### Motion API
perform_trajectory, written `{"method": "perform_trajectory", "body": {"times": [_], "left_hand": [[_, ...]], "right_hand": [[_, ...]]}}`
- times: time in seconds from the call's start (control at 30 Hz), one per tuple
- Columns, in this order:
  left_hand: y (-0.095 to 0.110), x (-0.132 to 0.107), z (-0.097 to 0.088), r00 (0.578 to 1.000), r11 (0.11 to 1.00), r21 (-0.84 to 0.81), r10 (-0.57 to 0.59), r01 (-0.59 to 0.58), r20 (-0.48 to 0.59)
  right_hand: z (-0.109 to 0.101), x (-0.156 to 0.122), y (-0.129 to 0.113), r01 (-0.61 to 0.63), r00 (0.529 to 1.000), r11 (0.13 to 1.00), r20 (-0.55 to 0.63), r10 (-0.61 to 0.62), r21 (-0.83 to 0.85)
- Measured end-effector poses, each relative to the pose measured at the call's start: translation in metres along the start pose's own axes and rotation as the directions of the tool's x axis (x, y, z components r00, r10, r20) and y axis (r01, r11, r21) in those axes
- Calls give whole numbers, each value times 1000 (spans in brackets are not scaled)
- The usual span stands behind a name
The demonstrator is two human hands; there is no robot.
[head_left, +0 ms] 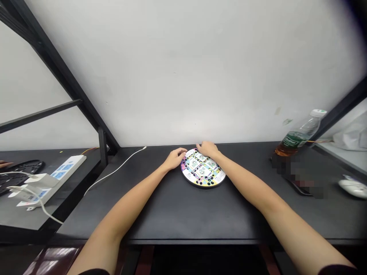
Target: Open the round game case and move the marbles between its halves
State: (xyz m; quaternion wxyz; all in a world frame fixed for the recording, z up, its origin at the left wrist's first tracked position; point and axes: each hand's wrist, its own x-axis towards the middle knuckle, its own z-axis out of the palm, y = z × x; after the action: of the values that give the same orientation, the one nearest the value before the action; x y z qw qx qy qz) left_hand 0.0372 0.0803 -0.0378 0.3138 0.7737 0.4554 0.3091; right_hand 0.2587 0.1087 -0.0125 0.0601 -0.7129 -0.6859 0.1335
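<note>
A round game board (202, 172), dark-rimmed and printed with a colourful track of dots and small pictures, lies flat on the black table (189, 217). At its upper left rim is my left hand (174, 157), fingers bent and closed on the edge. My right hand (207, 148) reaches over the board's far right side, with its fingers curled at the far rim. That hand and wrist cover part of the upper right print. The undersides of my fingertips are hidden.
Right: a tilted drink bottle (296, 135), a blurred dark object (304, 187) and a white mouse (354, 188). Left: a white cable (114, 170), a power strip (61, 173) with plugs, and another person's hand (5, 164) by a black round tray (25, 168). A wall (195, 76) rises behind.
</note>
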Motion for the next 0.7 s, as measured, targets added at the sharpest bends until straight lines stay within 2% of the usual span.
{"method": "perform_trajectory", "body": {"times": [0.07, 0.13, 0.27, 0.37, 0.47, 0.57, 0.63, 0.7], "left_hand": [[-1, 3, -2, 997, 992, -103, -70, 72, 21], [-2, 5, -4, 994, 981, -164, -93, 100, 48], [-3, 7, -7, 995, 981, -173, -70, 82, 72], [-6, 7, -7, 997, 990, -137, -17, 27, 71], [-9, 6, -7, 993, 996, -75, 46, -38, 108], [-9, 3, -6, 980, 974, 168, 128, -153, 155], [-7, 0, -6, 965, 923, 305, 184, -236, 188], [-5, -1, -7, 955, 897, 351, 197, -267, 222]], "right_hand": [[2, 0, -2, -23, 1000, 999, -15, 23, 23], [2, 0, 0, -31, 999, 999, -36, 32, 32], [-1, -3, 4, -29, 991, 998, -125, 36, 60], [-10, -2, 5, -13, 977, 990, -211, 43, 138], [-35, -1, 15, 64, 959, 957, -283, 19, 282], [-76, -12, 42, 171, 963, 897, -262, -64, 407], [-105, -27, 68, 253, 957, 877, -240, -164, 409], [-131, -47, 95, 324, 921, 885, -327, -214, 335]]}}
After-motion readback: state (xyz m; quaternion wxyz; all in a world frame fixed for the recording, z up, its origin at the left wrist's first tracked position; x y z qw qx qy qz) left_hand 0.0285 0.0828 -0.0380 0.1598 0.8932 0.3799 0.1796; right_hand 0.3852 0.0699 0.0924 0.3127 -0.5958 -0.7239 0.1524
